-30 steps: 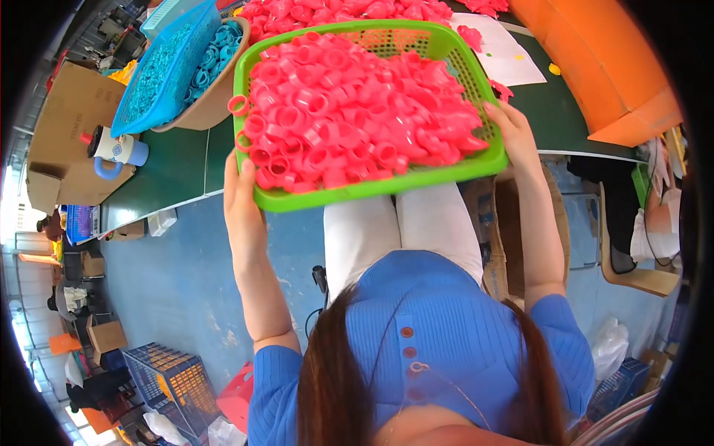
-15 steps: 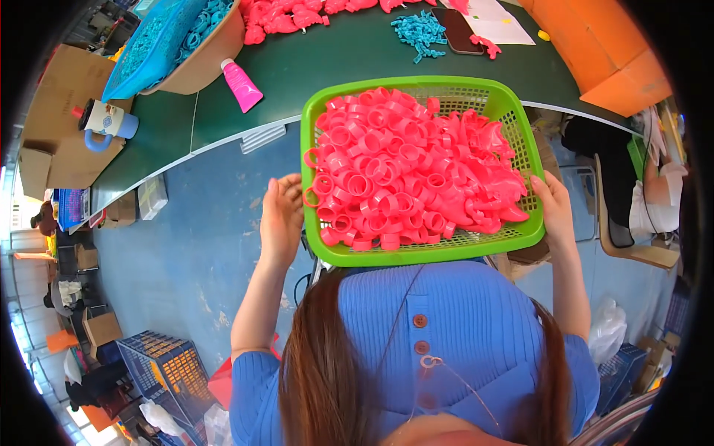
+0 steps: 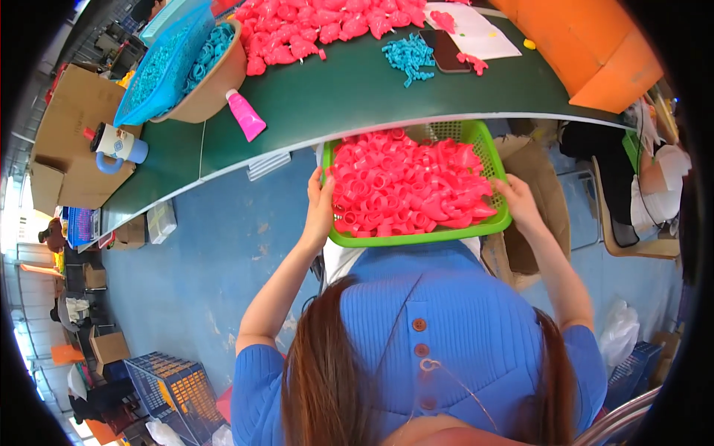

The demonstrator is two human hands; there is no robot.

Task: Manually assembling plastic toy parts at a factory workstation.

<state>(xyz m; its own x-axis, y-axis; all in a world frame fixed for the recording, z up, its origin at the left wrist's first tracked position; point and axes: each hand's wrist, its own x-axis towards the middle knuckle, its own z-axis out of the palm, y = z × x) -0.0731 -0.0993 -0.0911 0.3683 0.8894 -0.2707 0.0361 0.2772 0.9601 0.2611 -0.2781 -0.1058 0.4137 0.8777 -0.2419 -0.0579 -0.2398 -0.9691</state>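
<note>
1. Green table (image 3: 357,97) over blue floor (image 3: 216,253) (boxes at left).
2. Pink caps (image 3: 320,26), blue bits (image 3: 409,56), bowl (image 3: 216,82), tube (image 3: 245,115) on top.
3. Left hand (image 3: 321,208) and right hand (image 3: 517,204) clasp the basket (image 3: 416,238) of pink caps at its sides, below the table edge, over the lap.

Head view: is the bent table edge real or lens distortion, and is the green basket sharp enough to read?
Head view: the green table's edge bows from fisheye distortion, and a black vignette rings the frame. The green plastic mesh basket of pink plastic caps is sharp and evenly lit, no glare. Left hand and right hand at its sides show no blur. The far left rim is overexposed.
</note>
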